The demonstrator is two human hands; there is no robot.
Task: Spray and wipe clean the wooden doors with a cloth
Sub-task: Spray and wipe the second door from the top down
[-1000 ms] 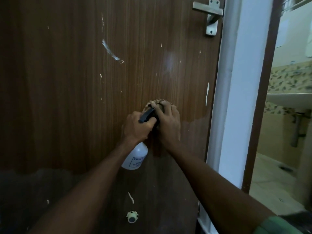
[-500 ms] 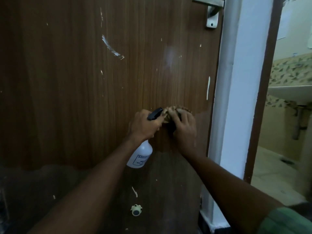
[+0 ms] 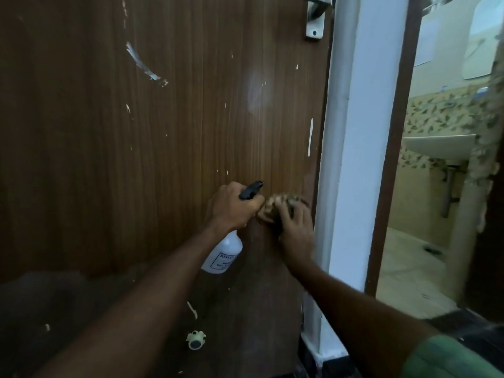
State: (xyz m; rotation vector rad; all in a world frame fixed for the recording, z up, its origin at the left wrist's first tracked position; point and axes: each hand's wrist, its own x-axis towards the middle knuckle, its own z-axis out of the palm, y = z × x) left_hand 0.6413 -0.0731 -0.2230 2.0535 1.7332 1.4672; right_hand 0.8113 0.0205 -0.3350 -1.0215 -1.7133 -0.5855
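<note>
Left hand (image 3: 234, 207): grips spray bottle (image 3: 222, 256).
Right hand (image 3: 296, 227): presses cloth (image 3: 275, 205) near the wooden door (image 3: 163, 145) right edge.
Tip: firm overlapping strokes along the grain.

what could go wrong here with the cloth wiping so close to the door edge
The right hand presses the crumpled brown cloth near the dark wooden door edge; fingers could knock the white door frame. The left hand grips the white spray bottle touching the cloth; it might spray accidentally.

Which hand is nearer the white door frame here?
Right. The right hand presses the cloth on the door right beside the door frame; the left hand, gripping the spray bottle, sits farther left.
</note>
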